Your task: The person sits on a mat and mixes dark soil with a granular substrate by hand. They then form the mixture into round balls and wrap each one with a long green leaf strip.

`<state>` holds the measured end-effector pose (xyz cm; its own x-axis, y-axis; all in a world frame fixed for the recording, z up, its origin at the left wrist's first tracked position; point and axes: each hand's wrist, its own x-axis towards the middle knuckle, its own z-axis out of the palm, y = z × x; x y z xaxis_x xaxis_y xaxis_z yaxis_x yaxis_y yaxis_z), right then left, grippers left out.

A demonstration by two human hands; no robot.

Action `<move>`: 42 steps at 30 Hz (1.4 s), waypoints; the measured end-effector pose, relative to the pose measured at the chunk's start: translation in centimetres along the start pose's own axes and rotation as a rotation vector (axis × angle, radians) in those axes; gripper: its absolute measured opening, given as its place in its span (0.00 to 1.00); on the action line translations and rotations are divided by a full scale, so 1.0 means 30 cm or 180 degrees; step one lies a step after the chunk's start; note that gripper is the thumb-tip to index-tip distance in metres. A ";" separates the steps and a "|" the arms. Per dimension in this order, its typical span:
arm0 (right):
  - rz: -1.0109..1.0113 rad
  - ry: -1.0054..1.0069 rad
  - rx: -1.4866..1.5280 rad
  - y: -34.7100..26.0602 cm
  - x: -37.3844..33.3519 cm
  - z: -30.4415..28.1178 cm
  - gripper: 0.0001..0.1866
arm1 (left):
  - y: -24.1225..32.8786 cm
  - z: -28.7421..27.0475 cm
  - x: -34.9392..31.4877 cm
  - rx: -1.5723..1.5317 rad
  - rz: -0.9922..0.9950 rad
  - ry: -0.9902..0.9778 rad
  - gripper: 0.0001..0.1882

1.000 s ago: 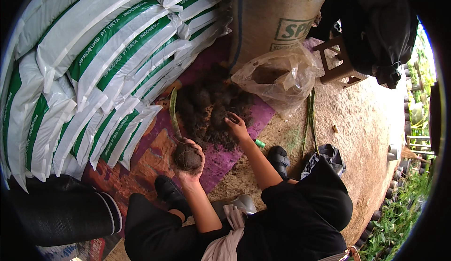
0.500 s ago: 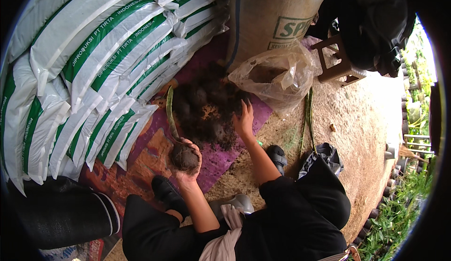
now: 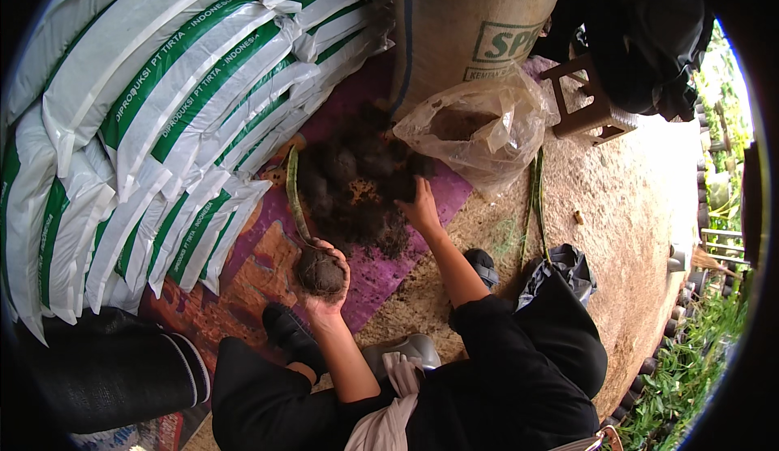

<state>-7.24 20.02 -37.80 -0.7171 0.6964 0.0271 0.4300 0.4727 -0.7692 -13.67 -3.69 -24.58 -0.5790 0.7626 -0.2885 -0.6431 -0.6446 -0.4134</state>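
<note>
My left hand (image 3: pixel 331 295) cups a root ball (image 3: pixel 320 273) of dark soil from below. A long, striped green leaf (image 3: pixel 294 191) rises from the ball and curves away from me. My right hand (image 3: pixel 419 209) reaches to the right edge of a dark soil heap (image 3: pixel 357 167), its fingers curled into the soil and their tips partly hidden. Several rounded, soil-coloured lumps lie in the heap, on a purple and orange sheet (image 3: pixel 381 295).
White and green sacks (image 3: pixel 178 86) are stacked on the left. Behind the heap stand a tall beige sack (image 3: pixel 454 21) and a clear plastic bag (image 3: pixel 507 138) holding dark material. A brown stool (image 3: pixel 592 98) is farther right. Long green leaves (image 3: pixel 531 207) stand by a black bag (image 3: pixel 574 266).
My right hand's fingers have drawn in from a spread pose and now curl at the soil. The left hand with the root ball has barely moved.
</note>
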 end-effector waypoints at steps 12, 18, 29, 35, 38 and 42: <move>0.0188 -0.0585 -0.1319 -0.023 0.037 0.012 0.32 | 0.015 -0.023 -0.008 -0.0089 0.0084 0.0021 0.26; 0.0299 -0.0494 -0.0900 -0.024 0.048 -0.013 0.27 | 0.015 -0.014 -0.006 -0.0163 0.0056 0.0067 0.25; 0.0749 -0.0714 -0.0208 -0.007 0.010 -0.038 0.26 | 0.047 -0.004 -0.024 -0.0058 0.0180 -0.0015 0.24; 0.0202 -0.0165 -0.0914 -0.175 0.016 -0.038 0.24 | 0.095 0.007 -0.041 -0.0063 0.0128 -0.0125 0.24; -0.0220 -0.0510 -0.0647 -0.199 0.039 0.040 0.24 | 0.100 0.006 -0.048 -0.0113 0.0163 -0.0128 0.24; -0.1000 -0.1406 -0.0282 -0.299 0.010 0.168 0.22 | 0.103 0.010 -0.046 -0.0074 0.0128 -0.0180 0.25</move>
<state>-14.06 13.27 -34.10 -0.9723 0.2304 -0.0385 0.1889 0.6783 -0.7101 -14.99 -6.75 -25.20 -0.6320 0.7314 -0.2563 -0.6073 -0.6728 -0.4225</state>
